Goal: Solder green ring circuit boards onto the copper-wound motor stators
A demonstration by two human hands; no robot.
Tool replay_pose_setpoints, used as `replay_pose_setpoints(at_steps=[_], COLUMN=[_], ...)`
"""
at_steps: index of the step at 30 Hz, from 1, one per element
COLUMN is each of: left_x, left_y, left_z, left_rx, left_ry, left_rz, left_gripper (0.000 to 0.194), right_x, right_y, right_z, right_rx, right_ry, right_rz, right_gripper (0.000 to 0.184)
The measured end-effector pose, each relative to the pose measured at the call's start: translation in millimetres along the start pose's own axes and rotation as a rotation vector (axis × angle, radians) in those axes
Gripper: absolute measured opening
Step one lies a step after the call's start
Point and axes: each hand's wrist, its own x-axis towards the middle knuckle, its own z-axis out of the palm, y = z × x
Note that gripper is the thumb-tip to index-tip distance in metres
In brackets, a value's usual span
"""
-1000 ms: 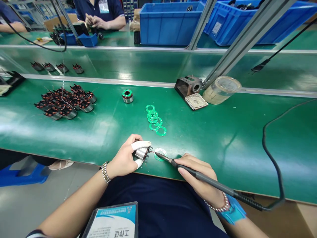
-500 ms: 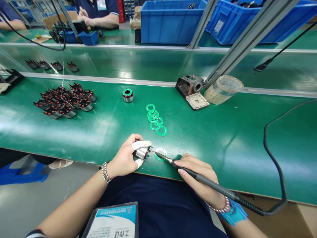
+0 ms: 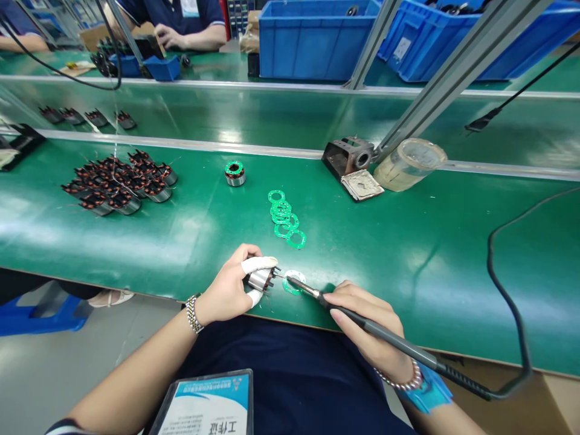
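Observation:
Tilted on its side, a motor stator (image 3: 260,280) with a silver body and black prongs is gripped by my left hand (image 3: 230,289), whose thumb and a finger wear white covers. Thin wires stick out of the stator toward the right. My right hand (image 3: 369,320) is closed around a black soldering iron (image 3: 389,339). Its tip is close to the wire ends; whether it touches them I cannot tell. Below the tip, a ring-shaped circuit board (image 3: 293,290) lies on the bench. Farther back lie several overlapping green ring boards (image 3: 281,211).
Many stators (image 3: 120,181) are grouped at the left. One stator with a green ring (image 3: 234,174) stands alone. A soldering iron stand (image 3: 348,156) with a pad (image 3: 362,185) and a plastic tub (image 3: 410,164) sit back right. The iron's cord (image 3: 498,284) loops at right. A co-worker (image 3: 181,30) sits opposite.
My right hand and the soldering iron have shifted slightly right, and the iron's cord has swung right. My left hand keeps the stator in place. Across the bench, the co-worker's hands have moved apart.

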Motion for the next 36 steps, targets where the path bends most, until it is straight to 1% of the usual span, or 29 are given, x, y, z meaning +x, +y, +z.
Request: replay_pose_setpoints(at_steps=[5, 8, 16, 22, 36], left_x=[-0.3, -0.6, -0.8, -1.1, -0.6], left_y=[-1.3, -1.9, -2.3, -3.0, -3.4], left_z=[0.3, 0.5, 0.8, 0.8, 0.3], left_rx=[0.016, -0.002, -0.019, -0.013, -0.002], left_ry=[0.002, -0.003, -0.011, 0.001, -0.002], left_rz=[0.018, -0.006, -0.016, 0.018, 0.028], left_gripper=[0.054, 0.055, 0.058, 0.058, 0.058], right_x=[0.3, 0.9, 0.7, -0.1, 4.6], right_y=[-2.1, -4.5, -2.3, -1.1, -4.4], right_z=[-0.2, -0.2, 0.0, -0.9, 1.2], right_rx=[-0.061, -0.084, -0.061, -0.014, -0.013], right_ry=[0.057, 0.079, 0.049, 0.014, -0.048], right_rz=[0.034, 0.054, 0.041, 0.061, -0.005], right_gripper=[0.02, 0.018, 0.02, 0.02, 0.016])
